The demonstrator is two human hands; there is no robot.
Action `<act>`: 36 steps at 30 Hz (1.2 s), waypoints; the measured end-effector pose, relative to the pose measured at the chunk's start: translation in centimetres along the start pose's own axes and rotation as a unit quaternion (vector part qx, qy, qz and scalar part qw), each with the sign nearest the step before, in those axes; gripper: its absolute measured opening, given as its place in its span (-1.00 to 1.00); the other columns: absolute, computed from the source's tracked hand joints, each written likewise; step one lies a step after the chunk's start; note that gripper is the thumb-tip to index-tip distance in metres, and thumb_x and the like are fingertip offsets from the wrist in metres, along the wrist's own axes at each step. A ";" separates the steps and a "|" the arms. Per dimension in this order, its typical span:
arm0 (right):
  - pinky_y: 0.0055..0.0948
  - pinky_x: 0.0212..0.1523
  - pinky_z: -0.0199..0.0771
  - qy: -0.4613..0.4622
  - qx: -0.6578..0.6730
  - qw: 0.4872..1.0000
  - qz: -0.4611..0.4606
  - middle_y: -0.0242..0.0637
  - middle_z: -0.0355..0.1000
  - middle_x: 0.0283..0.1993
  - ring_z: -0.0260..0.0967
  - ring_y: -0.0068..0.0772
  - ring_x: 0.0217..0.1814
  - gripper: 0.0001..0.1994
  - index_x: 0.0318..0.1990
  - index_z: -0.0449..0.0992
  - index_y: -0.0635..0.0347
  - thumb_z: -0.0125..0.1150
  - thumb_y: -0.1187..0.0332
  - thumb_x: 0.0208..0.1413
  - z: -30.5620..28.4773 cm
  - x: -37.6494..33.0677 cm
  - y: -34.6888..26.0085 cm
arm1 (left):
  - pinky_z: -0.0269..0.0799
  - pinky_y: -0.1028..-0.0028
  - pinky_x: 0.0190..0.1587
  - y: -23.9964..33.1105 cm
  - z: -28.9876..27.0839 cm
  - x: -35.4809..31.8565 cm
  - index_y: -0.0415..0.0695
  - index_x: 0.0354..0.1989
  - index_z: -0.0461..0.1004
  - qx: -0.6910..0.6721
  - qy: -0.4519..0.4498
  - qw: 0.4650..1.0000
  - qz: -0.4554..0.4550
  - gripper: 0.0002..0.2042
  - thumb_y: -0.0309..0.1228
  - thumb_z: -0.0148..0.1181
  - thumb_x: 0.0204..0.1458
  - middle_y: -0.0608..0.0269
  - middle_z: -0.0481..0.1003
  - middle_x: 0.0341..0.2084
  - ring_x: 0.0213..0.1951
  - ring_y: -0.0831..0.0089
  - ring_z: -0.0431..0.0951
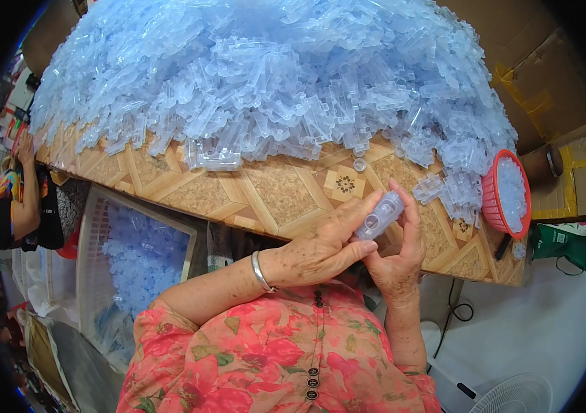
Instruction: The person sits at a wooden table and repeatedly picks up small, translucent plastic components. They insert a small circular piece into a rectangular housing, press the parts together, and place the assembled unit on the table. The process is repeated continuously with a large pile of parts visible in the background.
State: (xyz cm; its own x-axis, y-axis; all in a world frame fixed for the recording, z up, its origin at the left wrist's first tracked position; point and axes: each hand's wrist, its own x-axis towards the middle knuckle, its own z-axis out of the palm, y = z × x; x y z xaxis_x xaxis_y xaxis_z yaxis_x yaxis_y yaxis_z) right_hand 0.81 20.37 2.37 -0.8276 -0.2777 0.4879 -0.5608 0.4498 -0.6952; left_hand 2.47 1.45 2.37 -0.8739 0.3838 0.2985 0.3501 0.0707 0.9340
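Observation:
Over the table's near edge, my left hand (320,248) and my right hand (401,251) meet around a see-through plastic part (379,215). It is a small, rounded, oblong piece with a round ring shape on its upper face. My left fingers lie along one side of it, and the right thumb and fingers close on the other. Beyond them, a huge heap of pale bluish see-through plastic parts (265,89) covers most of the table. A small round piece (359,164) lies alone just past my fingertips.
A red basket (491,199) of similar parts stands on the patterned tabletop (258,199) at the right. Below left is a white crate (90,255) with more parts. Cardboard boxes (547,89), a green bag (568,248) and a fan (516,396) are rightward; another person (21,199) is far left.

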 end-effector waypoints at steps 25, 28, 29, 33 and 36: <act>-0.16 -0.02 0.48 -0.121 -0.075 0.990 0.002 -0.16 0.55 -0.08 0.47 -0.04 -0.04 -0.65 -0.04 0.56 0.21 0.47 0.46 -0.02 -1.1 2.3 1.9 | 0.49 0.15 -0.03 -3.1 -2.6 0.6 -0.26 -0.05 0.58 0.225 0.105 0.967 0.057 -0.64 -0.43 0.46 -0.04 0.00 0.56 -0.12 -0.09 -0.04 0.57; -0.16 -0.03 0.48 -0.151 -0.075 0.986 0.010 -0.15 0.53 -0.11 0.46 -0.03 -0.06 -0.66 -0.06 0.55 0.21 0.46 0.46 -0.01 -1.4 2.6 2.1 | 0.49 0.14 -0.05 -3.6 -2.3 0.8 -0.25 -0.07 0.58 0.233 0.115 0.963 0.079 -0.65 -0.42 0.46 -0.04 0.00 0.56 -0.15 -0.12 -0.04 0.57; -0.16 -0.03 0.48 -0.158 -0.068 0.985 0.018 -0.15 0.53 -0.12 0.46 -0.03 -0.07 -0.67 -0.06 0.55 0.21 0.45 0.46 -0.01 -1.4 2.6 2.2 | 0.49 0.14 -0.06 -3.7 -2.3 0.8 -0.25 -0.08 0.58 0.238 0.117 0.960 0.086 -0.65 -0.42 0.46 -0.04 0.00 0.56 -0.15 -0.13 -0.03 0.57; -0.18 -0.04 0.48 -0.209 -0.049 0.976 0.033 -0.14 0.51 -0.13 0.47 -0.07 -0.09 -0.65 -0.03 0.54 0.22 0.45 0.43 0.01 -2.3 3.6 2.3 | 0.49 0.13 -0.06 -3.4 -2.3 0.8 -0.25 -0.10 0.58 0.236 0.111 0.963 0.070 -0.67 -0.43 0.46 -0.05 0.00 0.56 -0.16 -0.12 -0.03 0.56; -0.23 -0.09 0.48 -0.230 0.062 0.968 0.081 -0.12 0.50 -0.14 0.47 -0.15 -0.14 -0.61 0.05 0.54 0.25 0.44 0.39 0.06 -2.7 5.1 3.1 | 0.49 0.13 -0.06 -3.6 -2.2 0.6 -0.24 -0.09 0.57 0.245 0.125 0.958 0.081 -0.66 -0.42 0.47 -0.05 0.01 0.55 -0.16 -0.11 -0.03 0.56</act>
State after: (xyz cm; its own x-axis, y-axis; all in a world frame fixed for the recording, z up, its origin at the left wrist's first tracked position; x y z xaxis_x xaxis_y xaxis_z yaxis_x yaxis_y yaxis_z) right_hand -5.08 22.64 4.11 -0.8129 -0.5737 0.1005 -0.3983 0.4217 -0.8145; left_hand 0.01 -0.57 -0.36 -0.8267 0.1986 0.5264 0.5509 0.4758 0.6856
